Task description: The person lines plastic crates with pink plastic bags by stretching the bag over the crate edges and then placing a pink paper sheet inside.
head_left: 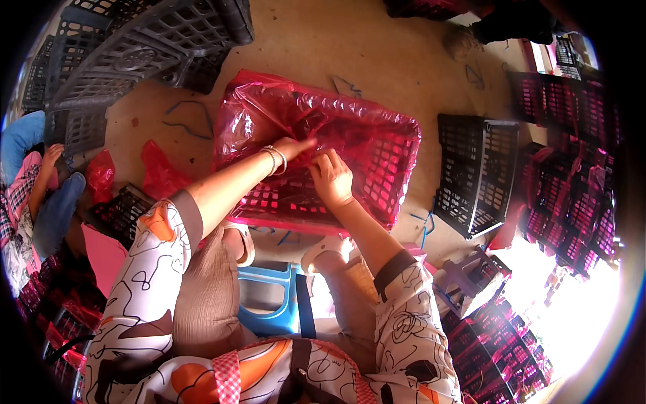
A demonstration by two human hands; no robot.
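The nearest thing is a blue stool (272, 323) between the person's legs. Beyond it, on the floor, is a crate (387, 158) lined with red film (245, 128), and over it the left hand (296, 147) and the curled right hand (331, 176) are near each other; whether they grip the film, I cannot tell. Farther, dark crates (145, 60) stand.

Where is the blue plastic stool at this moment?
In the head view, the blue stool is low, just left of centre, between the person's legs, on the near side of the plastic-lined crate.

One central crate (289, 203), one blue stool (279, 322)
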